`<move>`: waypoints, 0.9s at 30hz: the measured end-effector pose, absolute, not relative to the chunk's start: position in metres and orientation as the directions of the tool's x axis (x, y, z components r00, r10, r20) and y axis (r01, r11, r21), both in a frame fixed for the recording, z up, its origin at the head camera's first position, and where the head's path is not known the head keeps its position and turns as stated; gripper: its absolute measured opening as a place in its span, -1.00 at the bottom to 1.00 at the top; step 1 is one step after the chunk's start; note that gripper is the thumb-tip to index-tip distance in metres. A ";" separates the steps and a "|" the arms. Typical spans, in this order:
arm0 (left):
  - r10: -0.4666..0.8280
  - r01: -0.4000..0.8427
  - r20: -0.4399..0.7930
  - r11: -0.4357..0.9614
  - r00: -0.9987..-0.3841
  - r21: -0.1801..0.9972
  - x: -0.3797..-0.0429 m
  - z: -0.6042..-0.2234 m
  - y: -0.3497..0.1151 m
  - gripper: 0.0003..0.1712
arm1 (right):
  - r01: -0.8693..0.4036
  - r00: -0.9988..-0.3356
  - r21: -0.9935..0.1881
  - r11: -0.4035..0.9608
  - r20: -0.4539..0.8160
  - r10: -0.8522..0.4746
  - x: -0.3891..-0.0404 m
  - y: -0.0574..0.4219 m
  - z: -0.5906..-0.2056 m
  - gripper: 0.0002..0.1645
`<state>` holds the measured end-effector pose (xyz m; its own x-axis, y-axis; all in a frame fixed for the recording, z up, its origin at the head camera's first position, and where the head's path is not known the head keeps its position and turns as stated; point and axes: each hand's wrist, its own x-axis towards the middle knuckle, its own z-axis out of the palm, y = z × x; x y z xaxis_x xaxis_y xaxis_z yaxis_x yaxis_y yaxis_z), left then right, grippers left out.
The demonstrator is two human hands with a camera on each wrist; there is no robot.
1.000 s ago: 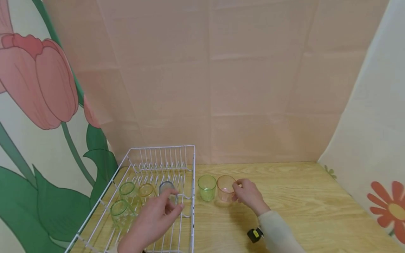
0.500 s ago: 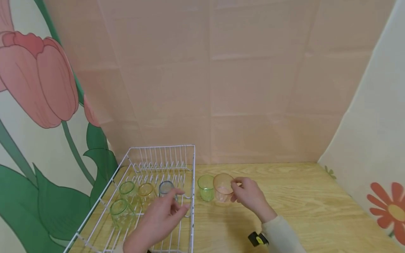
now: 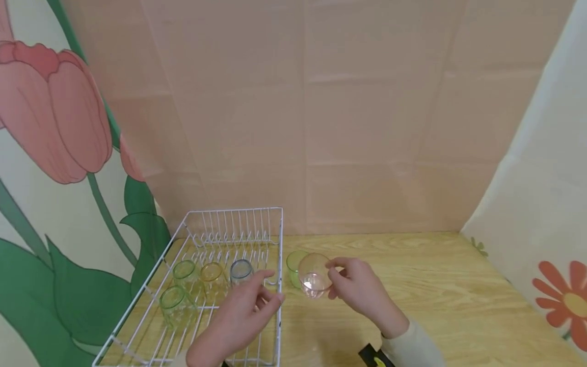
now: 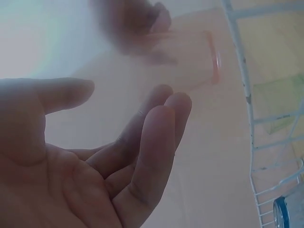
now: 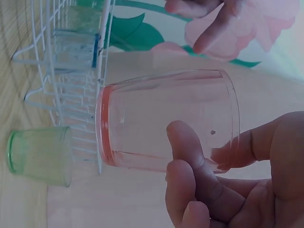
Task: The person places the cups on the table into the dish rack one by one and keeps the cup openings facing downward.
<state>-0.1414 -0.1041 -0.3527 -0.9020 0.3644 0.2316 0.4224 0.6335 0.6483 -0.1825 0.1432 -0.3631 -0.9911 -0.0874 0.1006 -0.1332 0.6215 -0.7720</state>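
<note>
My right hand pinches a clear pink glass at its rim, thumb inside and fingers along the outer wall. The glass is upright and raised off the table, as the right wrist view shows. Behind it, partly covered in the head view, a green glass stands on the table. My left hand hovers over the right side of a white wire dish rack, fingers loosely bent and thumb apart, holding nothing. The pink glass is a short way beyond its fingertips in the left wrist view.
Inside the rack are a blue glass, an amber glass and two green glasses, a rear one and a front one. The wooden table extends rightward. A pinkish sheet hangs behind it.
My right hand has lifted the pink glass from beside the green one and brought it left and nearer, now overlapping the green glass. My left hand has drifted right, toward the rack's edge.
</note>
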 end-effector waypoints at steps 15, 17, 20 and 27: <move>0.395 0.371 0.139 0.604 -0.908 0.705 -0.141 -0.354 -0.093 -0.24 | -0.266 -0.962 -0.765 0.586 0.172 -0.212 -0.159 0.132 -0.348 -0.67; 0.402 0.374 0.141 0.588 -0.905 0.717 -0.141 -0.354 -0.092 -0.24 | -0.269 -0.961 -0.765 0.585 0.176 -0.212 -0.156 0.130 -0.347 -0.66; 0.413 0.382 0.149 0.568 -0.898 0.729 -0.142 -0.354 -0.091 -0.26 | -0.266 -0.962 -0.764 0.587 0.178 -0.205 -0.153 0.129 -0.346 -0.66; 0.453 0.427 0.187 0.515 -0.872 0.743 -0.144 -0.353 -0.089 -0.40 | -0.289 -0.956 -0.769 0.571 0.204 -0.210 -0.152 0.126 -0.346 -0.66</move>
